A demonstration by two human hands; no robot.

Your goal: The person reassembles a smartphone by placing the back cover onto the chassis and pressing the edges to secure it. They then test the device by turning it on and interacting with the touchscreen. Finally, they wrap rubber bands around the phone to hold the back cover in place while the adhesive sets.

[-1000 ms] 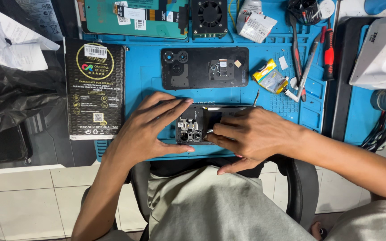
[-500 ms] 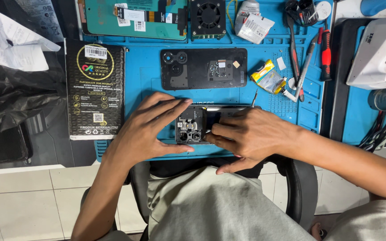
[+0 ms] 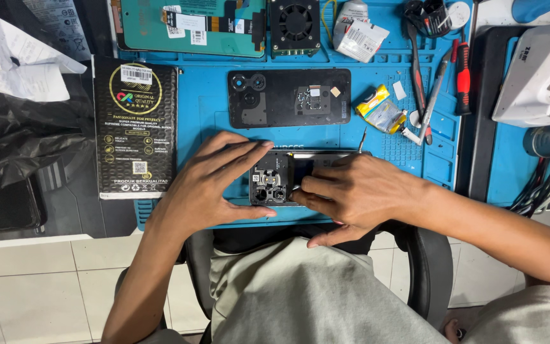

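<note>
Opened phone (image 3: 288, 179), back cover off and its camera modules and boards bare, lies flat on the blue work mat (image 3: 214, 108) at the near edge, between both hands. Left hand (image 3: 208, 188) braces its left end, fingers spread and flat, thumb along the lower edge; right hand (image 3: 358, 194) covers the right half, fingers drawn together and pressing down. It looks light, stiff and thin, with fragile exposed parts, best held by the frame edges. Removed black back cover (image 3: 288, 97) lies just beyond. Left of the mat, a black rectangular package (image 3: 136, 127) bears a yellow-ringed round emblem and white sticker; a small yellow packet (image 3: 380, 111) lies right.
</note>
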